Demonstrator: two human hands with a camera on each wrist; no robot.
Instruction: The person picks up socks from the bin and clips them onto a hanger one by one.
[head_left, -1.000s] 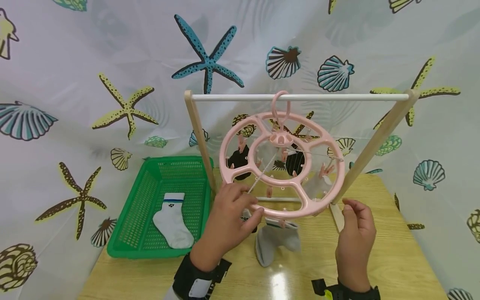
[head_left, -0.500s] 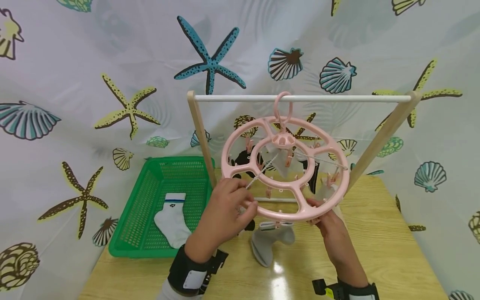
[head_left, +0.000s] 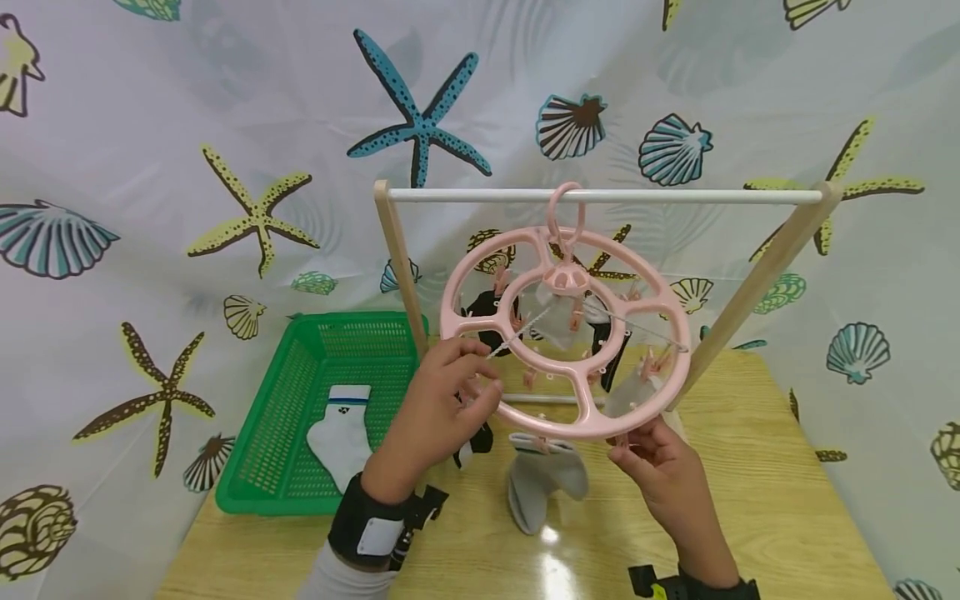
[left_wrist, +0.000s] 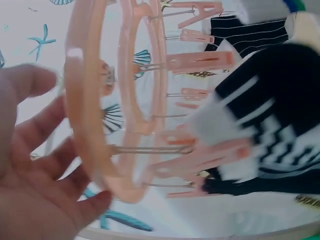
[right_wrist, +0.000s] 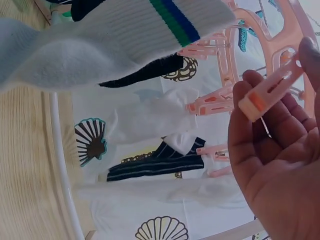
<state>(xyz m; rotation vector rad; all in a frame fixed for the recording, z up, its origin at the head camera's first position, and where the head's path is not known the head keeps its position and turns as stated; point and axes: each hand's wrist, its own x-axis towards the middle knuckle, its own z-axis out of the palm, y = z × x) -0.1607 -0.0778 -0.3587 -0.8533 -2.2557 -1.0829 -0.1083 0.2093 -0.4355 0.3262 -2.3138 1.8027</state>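
A pink round clip hanger [head_left: 558, 428] hangs by its hook from a white rod. My left hand [head_left: 442, 404] holds its front left rim, with fingers bent against the ring in the left wrist view. At the front right rim, my right hand [head_left: 667, 479] pinches a pink clothespin [right_wrist: 272, 91] between thumb and fingers; no sock shows in that clothespin. Between my hands hangs a pale sock [head_left: 542, 479], its striped cuff clipped. A black and white sock [left_wrist: 280, 100] hangs near my left hand. Several more socks hang around the ring, partly hidden behind it.
A green basket [head_left: 281, 505] stands on the table at the left, with a white sock [head_left: 341, 437] lying in it. Wooden posts [head_left: 401, 275] carry the white rod [head_left: 675, 197]. Behind hangs a curtain printed with shells and starfish.
My right hand came from right of the ring to its front right rim and now pinches a clothespin. The ring turned slightly; my left hand shifted a little left with the rim.
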